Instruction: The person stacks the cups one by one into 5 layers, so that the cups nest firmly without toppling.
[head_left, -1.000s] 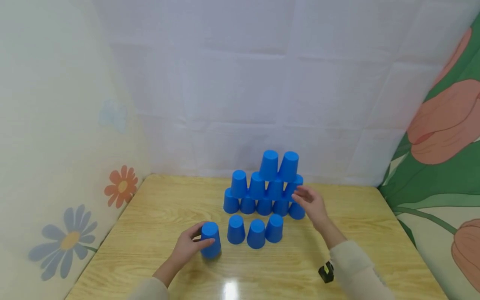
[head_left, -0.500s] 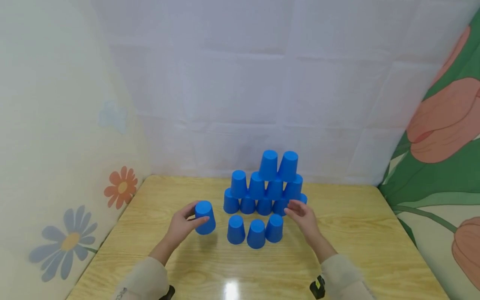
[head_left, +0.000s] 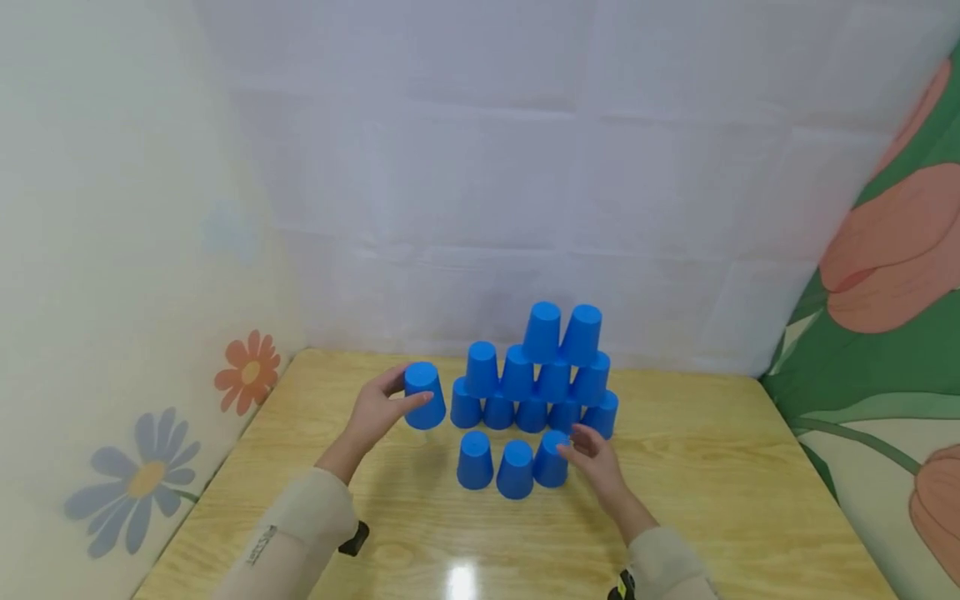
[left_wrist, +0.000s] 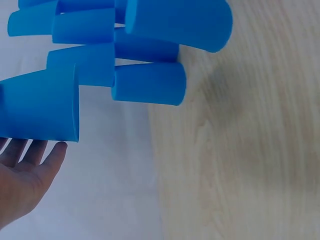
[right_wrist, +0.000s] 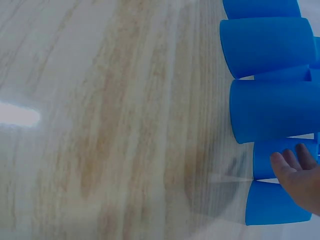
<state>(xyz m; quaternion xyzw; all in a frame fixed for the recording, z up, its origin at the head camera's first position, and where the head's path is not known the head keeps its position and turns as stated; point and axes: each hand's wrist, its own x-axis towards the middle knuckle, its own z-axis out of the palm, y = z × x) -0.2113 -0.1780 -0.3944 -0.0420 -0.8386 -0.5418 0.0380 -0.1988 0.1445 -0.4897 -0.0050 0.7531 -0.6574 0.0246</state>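
Observation:
My left hand (head_left: 375, 414) holds an upside-down blue cup (head_left: 424, 398) by its sides, raised off the table just left of a stepped stack of blue cups (head_left: 517, 375). That cup's rim (left_wrist: 76, 105) and several of the fingers show in the left wrist view. In front of the stack, three upside-down cups (head_left: 515, 472) stand in a short row. Beside the rightmost of them (head_left: 550, 467) is my right hand (head_left: 602, 473), its fingers loosely bent and holding nothing. The right wrist view shows this hand (right_wrist: 300, 180) near that cup (right_wrist: 275, 110); contact is unclear.
The stack has a bottom row, a middle row and two cups (head_left: 562, 333) on top toward the right. It stands near the back edge of the wooden table (head_left: 690, 483), before a white cloth (head_left: 480, 167). Floral walls flank the table.
My left hand has lifted its cup off the table and carried it away from me, toward the stack's left side. My right hand has come down from the stack's right side to the front row.

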